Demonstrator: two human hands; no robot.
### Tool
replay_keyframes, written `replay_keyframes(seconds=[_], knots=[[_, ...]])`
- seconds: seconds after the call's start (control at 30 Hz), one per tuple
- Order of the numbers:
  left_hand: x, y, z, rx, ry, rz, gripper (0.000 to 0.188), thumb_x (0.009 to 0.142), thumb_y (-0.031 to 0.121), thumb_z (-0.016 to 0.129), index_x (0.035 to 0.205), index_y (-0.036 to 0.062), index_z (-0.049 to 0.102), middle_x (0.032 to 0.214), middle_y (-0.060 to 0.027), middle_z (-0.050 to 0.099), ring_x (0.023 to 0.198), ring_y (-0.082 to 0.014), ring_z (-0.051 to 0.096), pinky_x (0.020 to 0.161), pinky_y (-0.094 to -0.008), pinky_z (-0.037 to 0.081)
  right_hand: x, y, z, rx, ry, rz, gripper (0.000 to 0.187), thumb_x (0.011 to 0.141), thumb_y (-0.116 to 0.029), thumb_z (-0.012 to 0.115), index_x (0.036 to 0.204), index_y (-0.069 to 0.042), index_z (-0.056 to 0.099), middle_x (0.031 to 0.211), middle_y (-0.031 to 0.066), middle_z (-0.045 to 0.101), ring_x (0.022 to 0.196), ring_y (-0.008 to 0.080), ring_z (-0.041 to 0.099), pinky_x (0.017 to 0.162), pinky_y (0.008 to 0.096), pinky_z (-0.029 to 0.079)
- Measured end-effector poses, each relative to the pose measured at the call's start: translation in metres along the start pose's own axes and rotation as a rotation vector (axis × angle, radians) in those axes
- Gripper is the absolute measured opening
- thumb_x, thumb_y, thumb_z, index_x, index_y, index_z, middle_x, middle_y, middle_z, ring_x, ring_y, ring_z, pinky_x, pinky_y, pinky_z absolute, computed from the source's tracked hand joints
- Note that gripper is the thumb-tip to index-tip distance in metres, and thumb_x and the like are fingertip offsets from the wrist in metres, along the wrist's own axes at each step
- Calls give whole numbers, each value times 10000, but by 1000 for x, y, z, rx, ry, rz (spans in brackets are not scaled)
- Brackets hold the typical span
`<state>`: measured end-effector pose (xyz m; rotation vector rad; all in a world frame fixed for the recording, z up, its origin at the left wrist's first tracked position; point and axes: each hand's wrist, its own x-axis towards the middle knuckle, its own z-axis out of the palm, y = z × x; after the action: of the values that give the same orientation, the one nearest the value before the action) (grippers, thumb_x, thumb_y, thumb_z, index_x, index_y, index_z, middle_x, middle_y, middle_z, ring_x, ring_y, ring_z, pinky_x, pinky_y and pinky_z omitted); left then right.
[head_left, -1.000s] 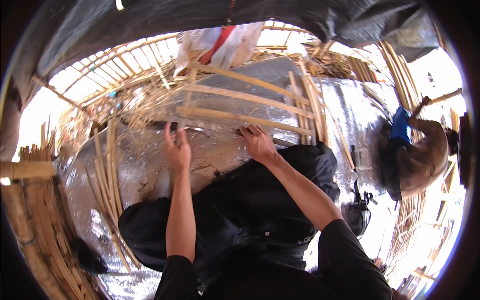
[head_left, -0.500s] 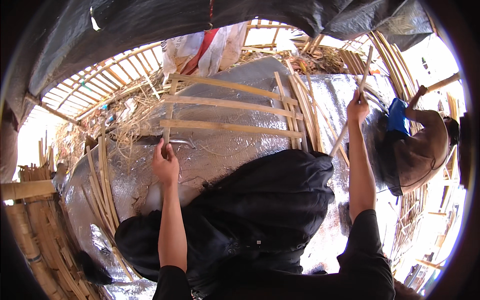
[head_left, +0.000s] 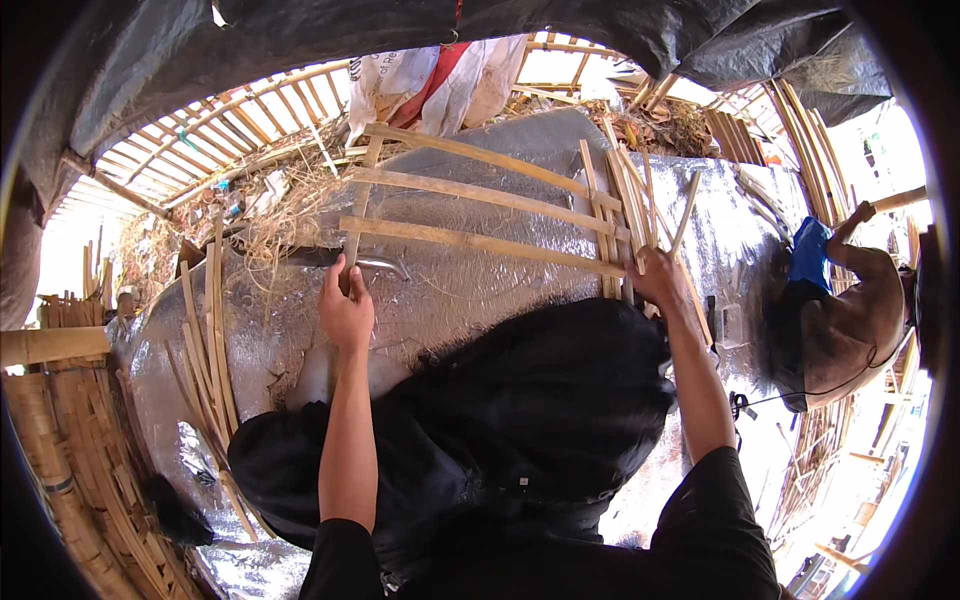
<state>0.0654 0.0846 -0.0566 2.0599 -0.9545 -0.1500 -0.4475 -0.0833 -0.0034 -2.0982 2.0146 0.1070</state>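
A frame of flat bamboo slats (head_left: 480, 243) lies in front of me, with several long cross slats over upright strips at its ends. My left hand (head_left: 347, 308) is closed around the lower end of the left upright strip (head_left: 354, 246). At the frame's right end, my right hand (head_left: 662, 280) has its fingers closed at the tip of the nearest cross slat. A thin bamboo stick (head_left: 686, 212) slants up beside that hand; whether the hand also grips it, I cannot tell. Beyond my left hand lies a curved dark tool with a shiny tip (head_left: 385, 265).
A silvery sheet (head_left: 290, 345) covers the ground. Loose bamboo strips lie in bundles at left (head_left: 208, 365) and right (head_left: 628, 195). Another person (head_left: 850, 310) sits at the right with a blue cloth. Dark tarp (head_left: 300, 45) hangs overhead; white sacks (head_left: 490, 85) stand behind.
My right hand has come down and left from the raised stick to the frame's right end. My left hand stays on the left upright, with the view shifted slightly.
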Motion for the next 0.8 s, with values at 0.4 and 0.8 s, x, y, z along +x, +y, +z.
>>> replay_keyframes(seconds=[0.4, 0.8], knots=[[3, -2, -7, 14, -4, 35, 256, 1014, 230, 684, 1254, 148, 717, 1167, -93, 771, 1019, -341, 735, 835, -442, 577, 11, 32, 14, 48, 63, 103, 347, 942, -302, 674, 973, 30, 768, 1026, 300, 748, 983, 477, 732, 865, 527, 592], [2, -5, -11, -91, -37, -12, 311, 1000, 253, 697, 1292, 147, 693, 985, -118, 783, 880, -300, 759, 766, -423, 583, 33, -21, -91, 885, 422, -402, 306, 1125, -209, 517, 1383, -45, 542, 1019, 59, 680, 886, 144, 656, 827, 320, 548]])
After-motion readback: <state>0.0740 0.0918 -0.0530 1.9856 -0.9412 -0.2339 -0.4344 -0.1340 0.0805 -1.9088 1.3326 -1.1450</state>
